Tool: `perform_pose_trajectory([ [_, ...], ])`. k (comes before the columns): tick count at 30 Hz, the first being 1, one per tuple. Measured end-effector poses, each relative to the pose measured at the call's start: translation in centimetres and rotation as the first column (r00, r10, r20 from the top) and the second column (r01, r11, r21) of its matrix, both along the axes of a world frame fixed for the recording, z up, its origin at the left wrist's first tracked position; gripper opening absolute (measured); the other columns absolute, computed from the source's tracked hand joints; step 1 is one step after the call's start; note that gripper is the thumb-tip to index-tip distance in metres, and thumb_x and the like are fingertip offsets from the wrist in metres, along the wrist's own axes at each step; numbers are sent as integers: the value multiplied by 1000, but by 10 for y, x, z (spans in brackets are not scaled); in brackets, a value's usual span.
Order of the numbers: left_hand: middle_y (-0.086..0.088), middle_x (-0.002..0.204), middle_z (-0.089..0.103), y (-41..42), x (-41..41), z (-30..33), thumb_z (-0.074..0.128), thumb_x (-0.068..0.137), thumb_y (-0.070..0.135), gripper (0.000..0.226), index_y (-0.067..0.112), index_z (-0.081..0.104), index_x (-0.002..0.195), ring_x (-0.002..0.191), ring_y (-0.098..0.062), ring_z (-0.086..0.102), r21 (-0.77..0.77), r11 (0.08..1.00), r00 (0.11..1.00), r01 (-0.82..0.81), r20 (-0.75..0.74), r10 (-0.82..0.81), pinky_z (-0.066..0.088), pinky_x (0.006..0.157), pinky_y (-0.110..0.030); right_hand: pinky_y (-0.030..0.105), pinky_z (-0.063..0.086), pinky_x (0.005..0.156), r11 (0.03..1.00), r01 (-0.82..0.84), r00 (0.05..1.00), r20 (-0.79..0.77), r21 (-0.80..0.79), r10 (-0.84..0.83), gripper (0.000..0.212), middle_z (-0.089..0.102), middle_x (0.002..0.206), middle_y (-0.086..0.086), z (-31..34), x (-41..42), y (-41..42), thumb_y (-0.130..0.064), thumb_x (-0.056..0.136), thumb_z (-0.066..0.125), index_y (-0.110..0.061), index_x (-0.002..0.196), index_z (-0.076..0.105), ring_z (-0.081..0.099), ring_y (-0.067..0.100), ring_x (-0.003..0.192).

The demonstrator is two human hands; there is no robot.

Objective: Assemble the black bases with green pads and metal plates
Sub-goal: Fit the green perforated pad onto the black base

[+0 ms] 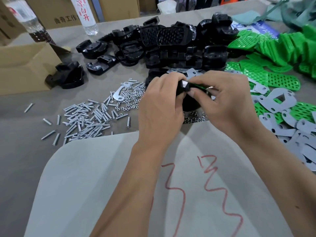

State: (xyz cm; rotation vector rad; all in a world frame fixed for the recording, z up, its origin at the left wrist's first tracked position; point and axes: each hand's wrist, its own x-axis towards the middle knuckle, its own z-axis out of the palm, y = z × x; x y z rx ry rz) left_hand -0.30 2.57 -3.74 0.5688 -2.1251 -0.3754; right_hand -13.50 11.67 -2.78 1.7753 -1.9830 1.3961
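Gripping one black base (185, 89) together, left hand (160, 101) and right hand (227, 98) hide most of it; green pad (199, 86) barely peeks out; base pile (153, 47) at twelve o'clock.

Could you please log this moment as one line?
left hand: grips base | right hand: pinches pad onto base | bolts: loose

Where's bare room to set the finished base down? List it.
Free: pale sheet under the forearms, below the bolts; grey cloth left of the bolts, below the carton. Crowded: black bases ahead, green pads and plates right.
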Motion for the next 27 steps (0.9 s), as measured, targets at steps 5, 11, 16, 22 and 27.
perform_pose_trajectory([
  [5, -2, 102, 69, 4, -2, 4, 65, 92, 9, 18, 6, 67, 109, 94, -27, 58, 37, 999, 1000, -3, -8, 3, 38, 78, -29, 50, 57, 75, 1000, -1, 976, 216, 6, 0, 15, 73, 87, -2, 1, 3, 0, -8, 87, 73, -13, 100, 80, 67, 15, 82],
  [11, -1, 96, 68, 8, -3, 7, 60, 88, 13, 19, 7, 66, 104, 89, -26, 57, 37, 999, 999, -19, -42, 21, 34, 74, -28, 45, 53, 67, 1000, 29, 980, 195, 2, -29, 9, 69, 79, -1, 3, 8, 0, -4, 87, 70, -8, 91, 77, 61, 16, 74],
  [16, 3, 96, 70, 5, -5, 6, 68, 87, 9, 20, 10, 68, 107, 91, -23, 62, 104, 994, 999, 23, -42, -18, 46, 79, -36, 38, 49, 62, 996, 94, 983, 161, -8, -91, 6, 67, 74, -4, 2, 9, 0, -5, 87, 71, -9, 86, 75, 56, 13, 67],
  [22, 11, 83, 72, -9, -1, 3, 81, 80, 8, 25, 22, 67, 95, 80, -7, 69, 556, 827, 993, 85, -117, -24, 59, 74, -30, 35, 48, 63, 988, 148, 951, 267, 39, -153, 5, 61, 70, -7, -2, 9, -3, -7, 93, 69, -8, 88, 70, 53, 11, 64],
  [27, -10, 92, 77, -10, -3, -2, 79, 85, 1, 22, 12, 71, 101, 87, -32, 74, 743, 651, 980, 155, -197, -9, 61, 81, -56, 29, 51, 70, 992, 103, 940, 319, 80, -123, 6, 65, 74, -5, -1, 7, -5, -8, 92, 71, -12, 88, 69, 63, 16, 70],
])
